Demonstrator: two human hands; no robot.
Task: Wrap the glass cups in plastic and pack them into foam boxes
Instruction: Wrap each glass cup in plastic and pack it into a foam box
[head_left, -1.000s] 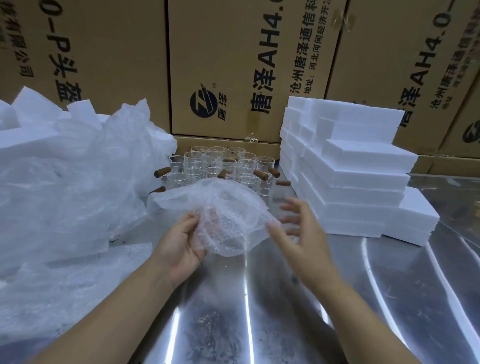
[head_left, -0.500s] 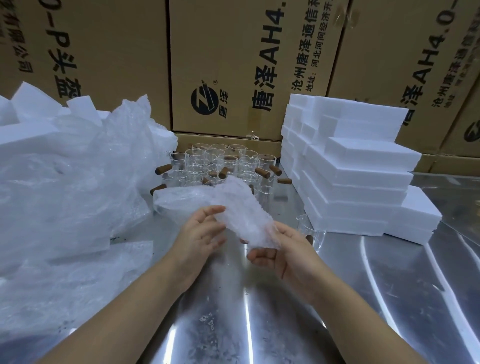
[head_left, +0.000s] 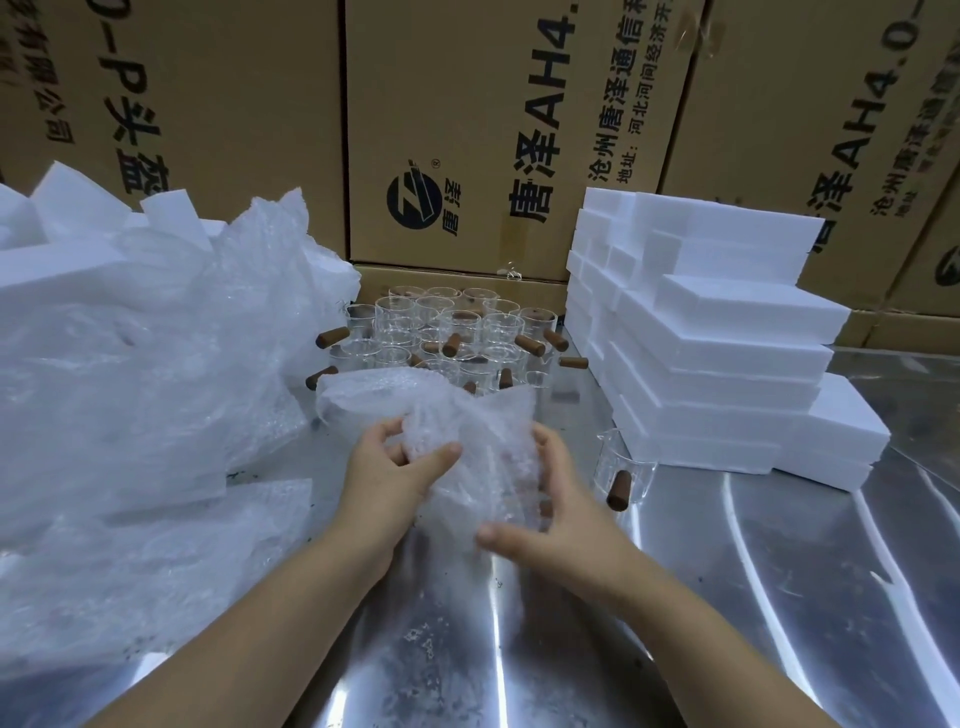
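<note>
1. Left hand (head_left: 395, 467), count one: at centre of view. Thumb and curled fingers pinch the upper left part of the bubble-wrap sheet.
2. Right hand (head_left: 563, 527), count one: just beside the left, at its 4 o'clock. Fingers curl round the sheet's far side and the thumb lies across its lower front, so the bundle is clasped.
3. Bubble-wrap sheet (head_left: 467, 415), count one: bunched between both hands and raised off the steel table (head_left: 519, 654). Whether a cup sits inside it cannot be told.
4. Lone glass cup (head_left: 626, 462), count one: upright on the table just beside the right hand, at its 2 o'clock. Its brown wooden handle (head_left: 618, 491) points toward the camera.
5. Glass cups (head_left: 447, 332), about fifteen rims countable: a tight upright cluster at 12 o'clock beyond the hands. The rear ones overlap too much for an exact tally. Roughly ten wooden handles stick out.
6. Foam boxes (head_left: 727, 364): one stepped white stack at 2 o'clock, just right of the cluster. Some six tiers show, but the total is not countable.
7. Plastic heap (head_left: 135, 364), count one: a clear crumpled mass at 9 to 10 o'clock.
8. Foam offcuts (head_left: 67, 208), about three: behind the heap, at 10 o'clock.
9. Cardboard cartons (head_left: 467, 130), at least three printed faces: a wall from 11 to 1 o'clock.
</note>
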